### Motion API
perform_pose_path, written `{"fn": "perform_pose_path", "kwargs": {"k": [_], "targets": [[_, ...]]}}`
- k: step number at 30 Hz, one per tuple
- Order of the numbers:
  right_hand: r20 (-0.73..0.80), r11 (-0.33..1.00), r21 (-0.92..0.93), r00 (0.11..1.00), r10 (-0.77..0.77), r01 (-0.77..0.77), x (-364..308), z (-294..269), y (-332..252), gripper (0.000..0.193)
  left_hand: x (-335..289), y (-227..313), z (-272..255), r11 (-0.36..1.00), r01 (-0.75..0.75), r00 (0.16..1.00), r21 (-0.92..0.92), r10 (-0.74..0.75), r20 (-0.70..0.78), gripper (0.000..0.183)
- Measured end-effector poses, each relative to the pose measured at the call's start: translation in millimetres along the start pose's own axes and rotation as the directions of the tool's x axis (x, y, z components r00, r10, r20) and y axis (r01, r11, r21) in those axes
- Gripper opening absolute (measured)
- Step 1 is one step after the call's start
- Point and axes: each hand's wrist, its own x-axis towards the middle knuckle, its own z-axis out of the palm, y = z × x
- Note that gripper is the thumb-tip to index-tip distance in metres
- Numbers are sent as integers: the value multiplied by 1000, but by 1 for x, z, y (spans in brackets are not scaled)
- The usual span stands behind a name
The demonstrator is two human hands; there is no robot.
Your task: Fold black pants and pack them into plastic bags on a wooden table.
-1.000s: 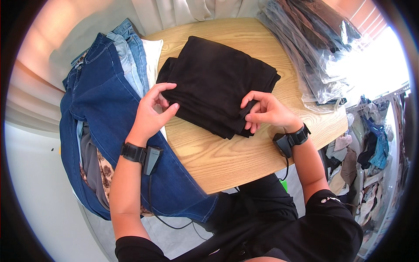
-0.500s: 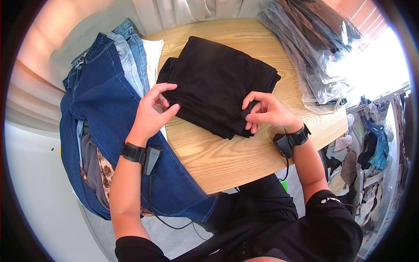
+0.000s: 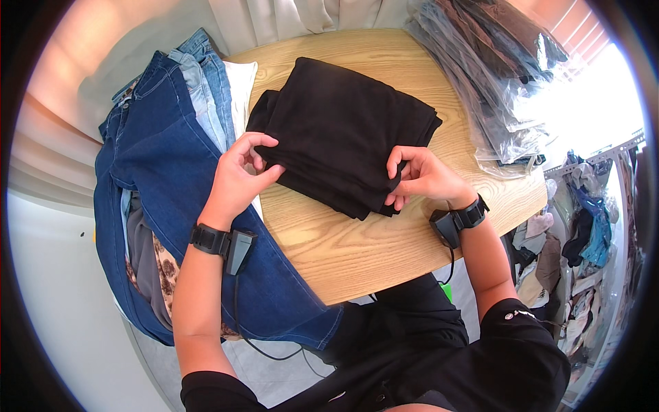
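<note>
A folded black garment (image 3: 343, 123), its exact kind not clear, lies in several layers on the wooden table (image 3: 309, 254). My left hand (image 3: 241, 172) is at its near left corner, thumb and fingers curled round the layered edge. At the near right corner, my right hand (image 3: 429, 177) pinches the cloth between thumb and bent fingers. Parts of the fingertips on both sides are hidden by the black fabric. Each wrist wears a black strap with a small box.
Blue jeans (image 3: 161, 137) and other clothes pile up on the left, one leg hanging over the table's near edge. Clear plastic bags of garments (image 3: 473, 82) lie at the far right. Beyond the right edge stands a rack of bagged clothes (image 3: 583, 233). A pale curtain (image 3: 288, 15) hangs behind.
My right index finger and thumb have closed on the near right corner, shifting the cloth there slightly. My left hand has barely moved, staying at its corner.
</note>
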Motion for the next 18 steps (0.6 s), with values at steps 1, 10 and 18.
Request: {"fn": "perform_pose_path", "kwargs": {"k": [1, 10, 18], "targets": [[1, 1000, -4, 1000, 0, 0, 0, -1, 1, 16, 0, 0, 1, 1000, 0, 1000, -1, 0, 0, 41], [21, 999, 32, 999, -29, 28, -1, 0, 3, 14, 0, -2, 0, 999, -4, 1000, -43, 4, 2, 31], [18, 1000, 27, 1000, -13, 13, -1, -1, 4, 14, -1, 8, 6, 988, -26, 998, -151, 34, 51, 59]]}}
